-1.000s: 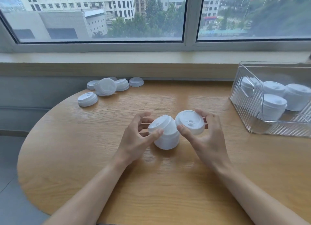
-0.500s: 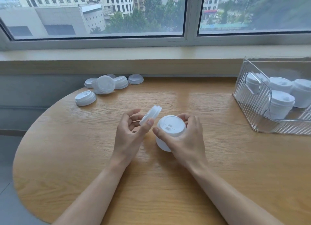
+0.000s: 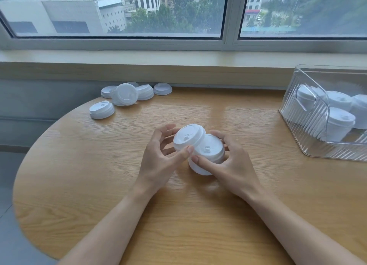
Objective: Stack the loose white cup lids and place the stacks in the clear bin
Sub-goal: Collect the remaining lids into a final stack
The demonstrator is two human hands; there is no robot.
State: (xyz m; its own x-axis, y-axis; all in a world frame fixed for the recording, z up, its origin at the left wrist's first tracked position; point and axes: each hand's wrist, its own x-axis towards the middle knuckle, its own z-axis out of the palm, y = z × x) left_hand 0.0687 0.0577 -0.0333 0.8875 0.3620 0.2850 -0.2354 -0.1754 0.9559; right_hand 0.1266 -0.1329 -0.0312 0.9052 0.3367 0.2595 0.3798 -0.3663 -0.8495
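Pinched in the left hand, a single white lid tilts against the stack of lids gripped by the right hand at table centre. Round, raised-rim lids: six loose lids at ten o'clock; four stacks inside the clear bin at two o'clock.

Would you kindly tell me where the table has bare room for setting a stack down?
Bare wood lies between the right hand and the clear bin, also along the near edge of the table around the forearms. It is crowded at the far left, where loose lids cluster by the wall.
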